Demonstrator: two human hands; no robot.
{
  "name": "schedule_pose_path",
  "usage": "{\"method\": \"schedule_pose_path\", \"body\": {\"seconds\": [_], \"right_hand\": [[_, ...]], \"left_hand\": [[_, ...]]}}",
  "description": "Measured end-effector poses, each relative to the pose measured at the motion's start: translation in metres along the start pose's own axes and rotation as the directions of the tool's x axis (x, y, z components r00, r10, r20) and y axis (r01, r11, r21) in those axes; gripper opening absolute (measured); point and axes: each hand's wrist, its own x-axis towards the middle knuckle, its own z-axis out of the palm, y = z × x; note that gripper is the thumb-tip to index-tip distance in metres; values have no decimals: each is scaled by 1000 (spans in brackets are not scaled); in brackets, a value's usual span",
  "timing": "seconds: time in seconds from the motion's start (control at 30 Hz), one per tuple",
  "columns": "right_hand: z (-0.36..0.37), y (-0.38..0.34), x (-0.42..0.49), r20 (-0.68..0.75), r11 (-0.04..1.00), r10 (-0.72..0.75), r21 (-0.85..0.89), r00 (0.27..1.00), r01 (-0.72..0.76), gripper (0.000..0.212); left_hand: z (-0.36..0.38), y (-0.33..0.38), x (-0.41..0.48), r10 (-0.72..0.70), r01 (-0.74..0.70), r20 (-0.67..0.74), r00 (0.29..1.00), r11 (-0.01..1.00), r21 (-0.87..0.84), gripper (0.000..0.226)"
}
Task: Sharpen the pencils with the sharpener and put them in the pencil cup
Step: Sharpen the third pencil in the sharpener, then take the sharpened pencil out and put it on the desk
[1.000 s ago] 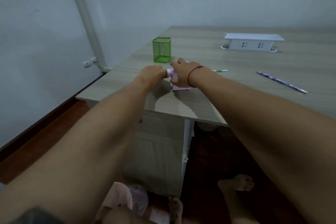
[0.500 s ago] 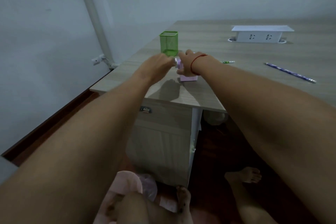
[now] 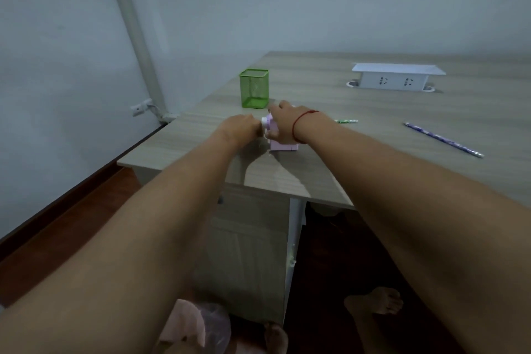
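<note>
The boxy lilac plastic sharpener (image 3: pixel 284 147) is being held on the wood-grain desk (image 3: pixel 373 106) by the right hand (image 3: pixel 284 126), fingers curled over it. Its white side knob (image 3: pixel 263 122) is being gripped by the curled left hand (image 3: pixel 240 131). The square green mesh pencil cup (image 3: pixel 254 89) is standing just behind the sharpener, and a slim purple pencil (image 3: pixel 444 140) is lying well to its right.

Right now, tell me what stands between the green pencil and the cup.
The person's own right hand, gripping the sharpener, lies between the visible end of the green pencil and the cup. The left hand holds the sharpener's left end. Past the sharpener only bare desk leads to the cup.
</note>
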Motion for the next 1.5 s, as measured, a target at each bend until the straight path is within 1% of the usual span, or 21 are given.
{"method": "schedule_pose_path", "body": {"seconds": [0.1,0.13,0.17,0.23,0.27,0.3,0.33,0.4,0.53,0.63,0.67,0.73,0.8,0.83,0.87,0.93,1.0,1.2,1.5], "right_hand": [[2,2,-5,6,999,-20,49,1000,20,60],[2,3,-7,-6,993,-29,118,1000,29,59],[1,6,-7,-34,974,-14,226,999,22,57],[-2,14,-5,-108,895,87,445,990,-31,50],[-4,19,-3,-122,864,153,498,981,-73,44],[-6,25,-3,-110,848,214,514,971,-129,38],[-7,31,-3,-76,844,257,504,963,-186,33],[-8,36,-6,-1,854,293,449,956,-261,32],[-9,34,-7,30,912,254,324,967,-250,29],[-10,31,-13,52,950,248,184,967,-254,30],[-10,31,-14,55,957,245,148,968,-251,29],[-12,29,-14,62,964,236,109,970,-242,28],[-15,29,-13,52,970,223,88,973,-227,26],[-16,29,-12,39,974,210,85,977,-212,25],[-18,29,-12,36,976,201,80,979,-203,25],[-20,29,-15,67,981,185,46,980,-188,28],[-20,29,-19,76,987,161,4,984,-162,33],[-19,35,-26,77,991,135,-23,988,-134,36],[0,57,-32,-52,995,65,-78,997,-69,35]], "left_hand": [[10,0,-5,-3,3,-33,999,1000,-17,23],[12,1,-8,-1,0,-52,999,1000,-22,23],[13,1,-10,-6,4,-64,998,1000,-30,23],[15,2,-13,-27,23,-73,997,998,-55,24],[17,3,-15,-41,35,-74,996,997,-71,24],[18,4,-16,-55,48,-72,996,995,-91,22],[19,6,-18,-65,57,-73,995,992,-116,20],[18,9,-20,-93,79,-78,993,983,-168,21],[12,7,-23,-136,121,-69,988,974,-191,25],[8,5,-28,-165,140,-90,982,962,-234,24],[4,5,-29,-172,133,-133,976,956,-262,23],[-6,11,-28,-177,90,-261,949,945,-315,20],[-19,22,-20,-168,7,-401,901,928,-373,28],[-23,29,-15,-166,-33,-441,882,912,-409,31],[-26,36,-10,-168,-64,-450,877,887,-457,31],[-24,50,-2,-156,-82,-385,910,840,-536,25],[-15,58,2,-153,-64,-323,934,817,-573,27],[-6,62,1,-199,-33,-326,924,809,-587,25],[-8,69,-4,-214,-12,-327,920,821,-571,26]]}}
